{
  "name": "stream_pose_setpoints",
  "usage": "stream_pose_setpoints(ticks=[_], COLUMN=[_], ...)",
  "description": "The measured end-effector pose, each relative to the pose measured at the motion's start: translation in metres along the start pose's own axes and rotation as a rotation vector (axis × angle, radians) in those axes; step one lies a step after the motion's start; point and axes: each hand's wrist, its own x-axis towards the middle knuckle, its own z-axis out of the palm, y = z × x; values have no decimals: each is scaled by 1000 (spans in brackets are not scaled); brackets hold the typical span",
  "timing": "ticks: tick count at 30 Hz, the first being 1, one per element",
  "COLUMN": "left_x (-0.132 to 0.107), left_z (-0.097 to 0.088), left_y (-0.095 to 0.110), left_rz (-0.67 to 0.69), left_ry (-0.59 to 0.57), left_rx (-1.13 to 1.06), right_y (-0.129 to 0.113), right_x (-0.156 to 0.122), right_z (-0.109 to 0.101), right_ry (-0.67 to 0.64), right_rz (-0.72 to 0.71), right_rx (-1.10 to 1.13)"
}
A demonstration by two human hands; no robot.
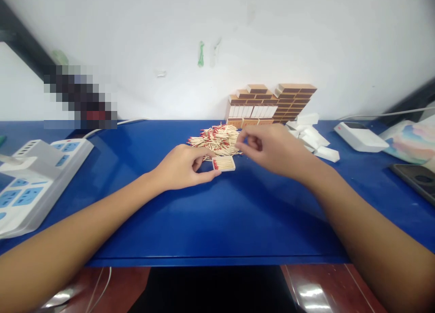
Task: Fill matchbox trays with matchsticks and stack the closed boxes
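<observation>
A small open matchbox tray [224, 163] filled with red-tipped matches lies on the blue table [217, 222]. My left hand [185, 167] rests beside it, thumb and fingers pinching its left end. Just behind the tray is a loose pile of matches [217, 138]. My right hand [272, 147] hovers over the pile's right edge, its fingertips pinched together; what they hold is too small to make out.
Stacked brown matchboxes [272, 102] stand against the white wall. White inner trays [311, 138] lie to their right. A white power strip [30, 181] sits at left. A white device [360, 136], a colourful pouch [413, 143] and a dark phone [414, 179] are at right.
</observation>
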Motion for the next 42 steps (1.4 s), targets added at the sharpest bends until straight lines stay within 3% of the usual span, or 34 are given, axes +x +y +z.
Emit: stream_pose_setpoints(ticks=[3,5,8,13,20,25,30,34,42], left_x=[-1,-1,-1,-1,-1,-2,-1,-1,-1], left_z=[0,0,-1,-1,-1,-1,0,0,-1], left_y=[0,1,1,1,2,2,3,2,3], left_rz=[-15,-20,-22,-27,-12,6,8,11,9], left_ry=[-69,-68,-43,-119,-104,-98,-85,-87,-101], left_rx=[43,44,41,92,125,129,135,135,136], right_y=[5,10,20,27,23,26,30,29,29], right_x=[2,5,8,10,10,10,9,10,10], right_z=[-6,-9,-9,3,9,6,12,15,19], right_ry=[266,317,172,-102,-279,-177,-259,-251,-263], right_rz=[142,215,267,246,130,95,10,-40,-34], right_rx=[-45,-75,-113,-128,42,-32,-15,13,58])
